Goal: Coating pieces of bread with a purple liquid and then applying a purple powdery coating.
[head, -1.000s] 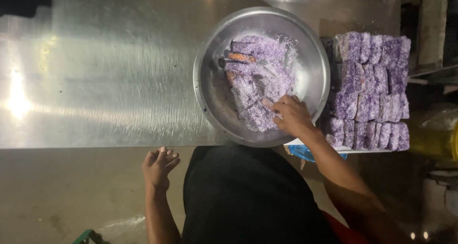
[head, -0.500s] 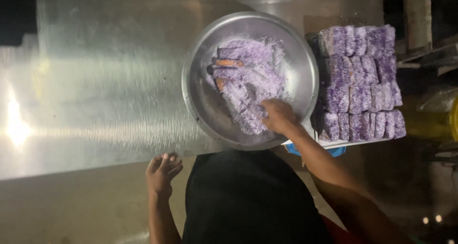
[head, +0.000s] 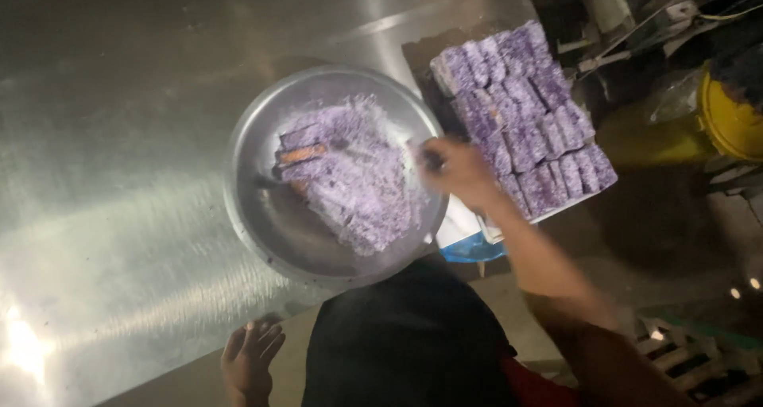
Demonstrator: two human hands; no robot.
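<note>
1. A view from a head camera looks down on a shiny stainless-steel worktable (head: 119,176) in dim light, with bright glare at its lower left.
2. A round, shallow metal pan (head: 262,216) sits on the table near its front edge. Inside it lies a heap of purple, sugar-dusted sweet pieces (head: 358,184), with one orange-brown strip (head: 302,154) showing on the left side of the heap.
3. The right hand (head: 457,168) hovers over the right rim of the pan, blurred by motion. Its fingers seem closed around something small and dark, but I cannot tell what it is or how tightly they pinch.
4. The left hand (head: 250,359) hangs below the table edge, empty, fingers loosely curled and slightly apart, touching nothing.
5. Just right of the pan stands a flat tray (head: 493,234) packed with neat rows of purple coated pieces (head: 520,117), touching one another.
6. As a judgement: much of the coating work looks done, since the tray is nearly full (only its near corner seems bare), while the heap in the pan is left to move across.
7. A blue object (head: 473,250) peeks out under the tray. A yellow round container (head: 731,121) and dark clutter sit at far right, well apart; nothing blocks the short path between pan and tray.
</note>
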